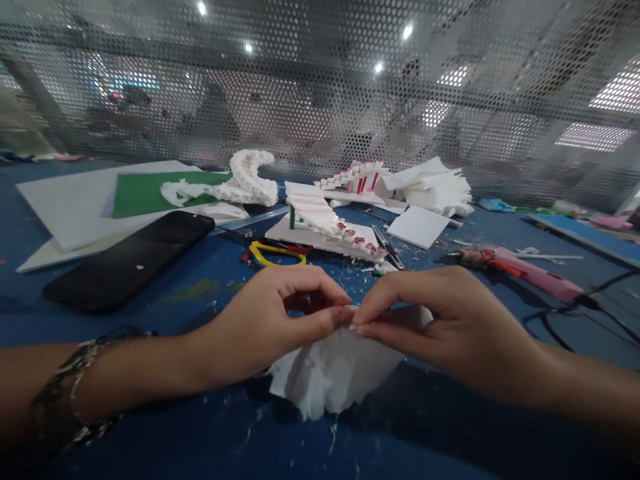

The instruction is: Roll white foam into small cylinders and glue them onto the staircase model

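Note:
Both hands meet at the middle of the blue table, over a crumpled white tissue [335,373]. My left hand [280,317] pinches the tissue's upper edge between thumb and fingers. Right beside it, my right hand [440,327] pinches the same edge, fingertips nearly touching the left ones. The tissue hangs down in loose folds below the fingers. Just behind the hands stands a small white model staircase [320,220] with a green post and reddish patches along its lower edge. Scissors with yellow handles [275,255] lie behind my left hand.
A black phone [133,260] lies at left before white sheets and a green sheet [150,193]. At right rests a pink glue gun [525,270] with its cord. Farther back are a white curved model [250,177], another staircase [355,181], a tissue stack [435,185] and perforated metal mesh [320,80].

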A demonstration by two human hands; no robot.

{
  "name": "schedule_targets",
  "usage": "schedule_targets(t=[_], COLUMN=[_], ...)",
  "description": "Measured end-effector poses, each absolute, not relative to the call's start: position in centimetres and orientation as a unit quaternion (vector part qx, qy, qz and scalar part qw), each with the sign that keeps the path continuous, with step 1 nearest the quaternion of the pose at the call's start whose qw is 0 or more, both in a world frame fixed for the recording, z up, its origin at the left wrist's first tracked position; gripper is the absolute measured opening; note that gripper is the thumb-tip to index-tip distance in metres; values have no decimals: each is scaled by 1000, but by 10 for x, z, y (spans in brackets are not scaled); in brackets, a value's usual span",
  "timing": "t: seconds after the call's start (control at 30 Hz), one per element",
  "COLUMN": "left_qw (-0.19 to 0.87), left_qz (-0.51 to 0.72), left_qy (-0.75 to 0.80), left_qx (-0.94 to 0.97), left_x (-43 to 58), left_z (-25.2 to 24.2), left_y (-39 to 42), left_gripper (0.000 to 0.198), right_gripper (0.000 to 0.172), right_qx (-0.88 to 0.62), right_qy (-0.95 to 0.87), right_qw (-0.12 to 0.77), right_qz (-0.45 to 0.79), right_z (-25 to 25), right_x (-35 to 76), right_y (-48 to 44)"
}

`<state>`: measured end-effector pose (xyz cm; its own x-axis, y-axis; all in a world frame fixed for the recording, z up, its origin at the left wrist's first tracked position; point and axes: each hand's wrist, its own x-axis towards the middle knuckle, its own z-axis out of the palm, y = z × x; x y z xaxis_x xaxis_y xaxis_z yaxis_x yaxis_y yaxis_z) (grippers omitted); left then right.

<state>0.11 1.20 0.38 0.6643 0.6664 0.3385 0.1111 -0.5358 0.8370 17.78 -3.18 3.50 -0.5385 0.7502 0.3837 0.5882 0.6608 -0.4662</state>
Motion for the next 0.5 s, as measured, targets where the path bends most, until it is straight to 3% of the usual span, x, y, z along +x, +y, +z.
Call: schedule_targets(t=[0.33,0.5], left_qw=[318,287], left_qz=[340,343], left_qy=[215,195], left_qx=[859,873], left_x=[2,0], left_z=[3,4], left_y=[12,11], left_gripper=[10,11], right_gripper=[10,9], right_qx=[-428,-427], right_qy=[-836,-842], right_qw=[286,300], right_qz=[192,139], right_z=[30,31], right_x=[176,176], right_y=[-32,-33])
